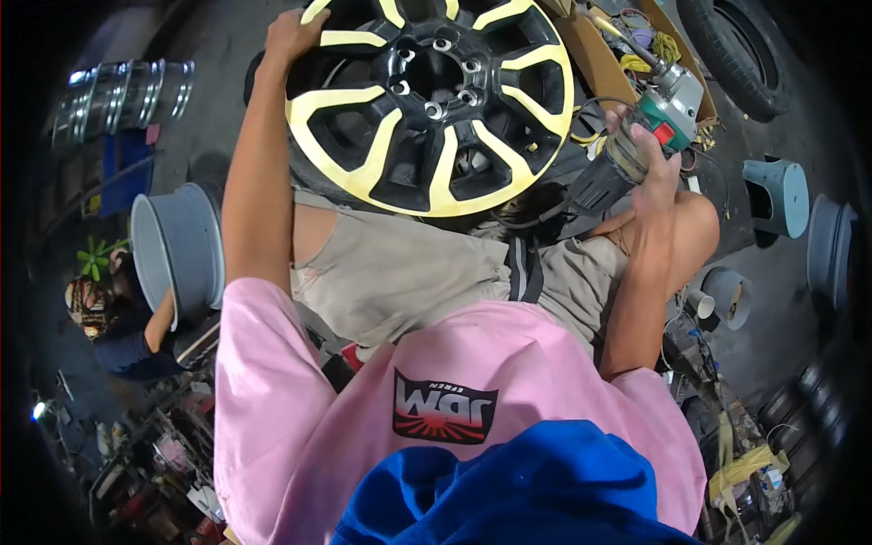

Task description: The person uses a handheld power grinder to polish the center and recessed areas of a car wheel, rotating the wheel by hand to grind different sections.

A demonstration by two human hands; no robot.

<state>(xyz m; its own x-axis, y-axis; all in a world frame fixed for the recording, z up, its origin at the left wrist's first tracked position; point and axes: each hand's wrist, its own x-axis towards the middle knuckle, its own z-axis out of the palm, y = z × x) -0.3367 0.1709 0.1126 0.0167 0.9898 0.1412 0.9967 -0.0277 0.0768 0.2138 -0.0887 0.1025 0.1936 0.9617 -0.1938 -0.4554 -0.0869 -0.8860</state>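
pink tee (563, 363), short slvs (259, 363), blk/red JDM logo (445, 409), khaki shorts (409, 259), blk/gry strap (522, 272), blue cloth (545, 481)

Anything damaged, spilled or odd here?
No spill or obvious damage on the black-and-yellow spoked wheel. One untidy spot: tangled yellow cord jumbled among loose items in the open brown cardboard box, beyond the right hand.

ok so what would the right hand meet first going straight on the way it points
Probably the box, with the tool in the right hand getting there first; depth is hard to judge here.
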